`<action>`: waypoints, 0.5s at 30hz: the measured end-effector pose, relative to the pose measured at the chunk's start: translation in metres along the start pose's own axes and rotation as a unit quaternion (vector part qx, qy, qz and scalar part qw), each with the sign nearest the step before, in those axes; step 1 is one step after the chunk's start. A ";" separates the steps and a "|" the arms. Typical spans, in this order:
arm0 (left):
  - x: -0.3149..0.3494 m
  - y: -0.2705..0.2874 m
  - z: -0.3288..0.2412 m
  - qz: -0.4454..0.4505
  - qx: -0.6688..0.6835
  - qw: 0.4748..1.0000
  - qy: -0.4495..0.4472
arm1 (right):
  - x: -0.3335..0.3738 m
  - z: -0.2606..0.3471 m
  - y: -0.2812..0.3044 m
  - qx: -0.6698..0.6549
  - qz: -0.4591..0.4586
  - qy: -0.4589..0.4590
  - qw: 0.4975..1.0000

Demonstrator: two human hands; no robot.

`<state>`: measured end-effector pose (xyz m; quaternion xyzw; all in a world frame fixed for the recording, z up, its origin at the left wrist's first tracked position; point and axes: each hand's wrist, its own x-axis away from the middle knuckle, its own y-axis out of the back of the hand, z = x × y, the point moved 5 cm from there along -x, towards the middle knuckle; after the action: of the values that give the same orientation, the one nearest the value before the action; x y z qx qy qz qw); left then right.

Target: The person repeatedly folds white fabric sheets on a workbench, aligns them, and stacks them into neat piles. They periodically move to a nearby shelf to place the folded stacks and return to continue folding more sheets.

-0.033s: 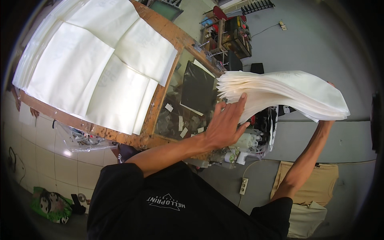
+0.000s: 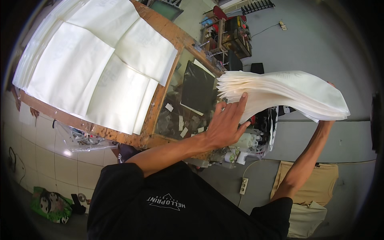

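Observation:
A thick stack of thin white sheets (image 2: pixel 288 88), its loose edges fanned at the left end, sags in the air at the right. My right hand (image 2: pixel 331 84) is closed on the stack's right end; most of it is hidden behind the sheets, with just a fingertip at the far edge. My left hand (image 2: pixel 227 125) lies along the near side of the fanned end, index finger and thumb stretched out, other fingers loosely bent. It touches the sheets or sits just in front of them. More white sheets (image 2: pixel 72 64) lie in overlapping piles at the left.
The piles rest on a wooden table (image 2: pixel 154 24). Beside them, a dark flat sheet (image 2: pixel 198 88) and paper scraps lie on a glass panel (image 2: pixel 164 124). Bottles (image 2: pixel 248 142) crowd below my left hand. Another person's hand (image 2: pixel 34 113) shows at the far left. A power strip (image 2: pixel 243 186) hangs nearby.

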<state>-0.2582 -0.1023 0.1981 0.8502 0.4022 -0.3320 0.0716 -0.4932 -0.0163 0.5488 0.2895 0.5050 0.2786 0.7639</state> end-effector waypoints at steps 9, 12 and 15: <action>0.002 0.007 -0.005 -0.055 -0.107 0.992 -0.026 | -0.002 -0.002 -0.007 -0.027 -0.020 -0.017 0.999; 0.001 0.007 -0.007 -0.086 -0.172 0.980 -0.045 | 0.003 0.006 -0.007 -0.018 -0.040 -0.043 0.998; 0.002 0.004 -0.005 -0.083 -0.194 0.976 -0.048 | 0.002 0.006 -0.006 -0.028 -0.044 -0.046 0.998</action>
<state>-0.2512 -0.1017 0.2000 0.7668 0.5240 -0.2934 0.2266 -0.4866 -0.0200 0.5455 0.2587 0.4732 0.2450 0.8056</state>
